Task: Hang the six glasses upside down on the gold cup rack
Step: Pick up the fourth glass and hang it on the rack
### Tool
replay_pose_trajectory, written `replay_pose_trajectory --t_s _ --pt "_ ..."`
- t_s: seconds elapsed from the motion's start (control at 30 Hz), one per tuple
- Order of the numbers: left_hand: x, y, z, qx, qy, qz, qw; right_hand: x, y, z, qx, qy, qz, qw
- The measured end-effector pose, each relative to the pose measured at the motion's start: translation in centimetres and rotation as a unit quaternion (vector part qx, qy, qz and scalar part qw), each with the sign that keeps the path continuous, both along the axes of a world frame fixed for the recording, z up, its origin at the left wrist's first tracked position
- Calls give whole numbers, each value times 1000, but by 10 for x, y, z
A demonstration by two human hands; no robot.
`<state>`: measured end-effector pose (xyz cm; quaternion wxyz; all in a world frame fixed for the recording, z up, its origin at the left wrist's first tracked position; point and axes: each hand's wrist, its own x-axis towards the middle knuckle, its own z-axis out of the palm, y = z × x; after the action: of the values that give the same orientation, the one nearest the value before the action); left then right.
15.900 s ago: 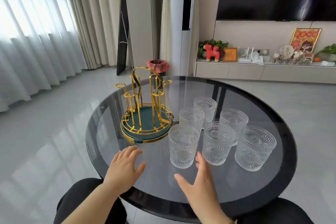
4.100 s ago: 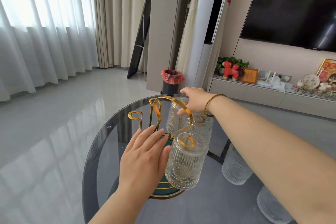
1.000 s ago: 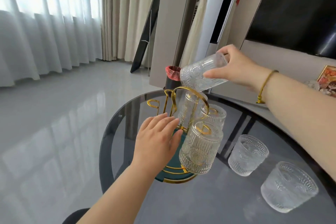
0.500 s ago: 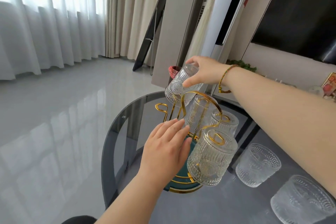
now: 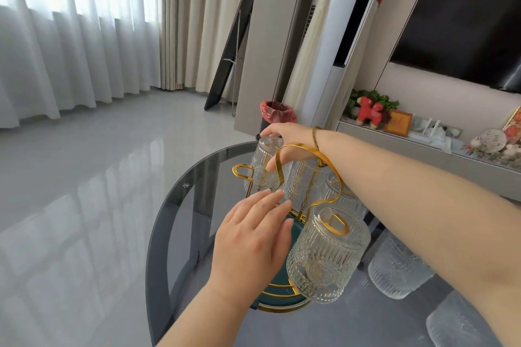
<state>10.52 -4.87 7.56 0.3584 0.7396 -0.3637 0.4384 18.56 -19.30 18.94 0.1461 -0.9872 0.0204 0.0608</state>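
Head view looks down on a round dark glass table (image 5: 180, 222) with the gold cup rack (image 5: 307, 160) near its middle, the rack's green base (image 5: 277, 287) flat on the glass and its ribbon handle arching upward. The right hand (image 5: 287, 144) reaches across from 3 o'clock to the far side of the rack, at about 11 o'clock of its base, and is closed round the upturned bottom of a glass (image 5: 262, 166), thumb on the near side, fingers curled over the far side. That glass is mouth down, its long axis close to upright, set over a gold prong beside an empty looped prong (image 5: 242, 172) at 9 o'clock. The left hand (image 5: 253, 239) lies flat and open against the near-left side of the rack, fingers together and pointing toward 1 o'clock, gripping nothing. Three more glasses hang inverted: the nearest glass (image 5: 327, 256) at 5 o'clock, leaning outward with its gold prong tip visible through the base, and two further back (image 5: 304, 180) partly hidden by the right forearm. Two upright glasses (image 5: 394, 270) stand on the table at 4 o'clock, mouths up, well apart from the rack
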Motion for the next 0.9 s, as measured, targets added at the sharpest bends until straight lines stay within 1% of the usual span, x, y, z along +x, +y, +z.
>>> replay_pose_trajectory --t_s 0.37,0.53,0.6,0.73,0.9 --pt "-2 1 0 12 24 4 1000 4 -4 -1 -10 16 12 1000" --pt "-2 3 2 23 36 -1 999 -5 -14 7 31 -10 -17 999" --pt "-4 3 4 24 46 -3 999 -14 -20 13 27 -36 -29 999" --pt "-9 7 10 44 73 -4 996 -51 -29 25 33 -125 -66 989" --pt "-22 10 15 79 116 17 990 -128 -38 31 115 -216 -101 964"
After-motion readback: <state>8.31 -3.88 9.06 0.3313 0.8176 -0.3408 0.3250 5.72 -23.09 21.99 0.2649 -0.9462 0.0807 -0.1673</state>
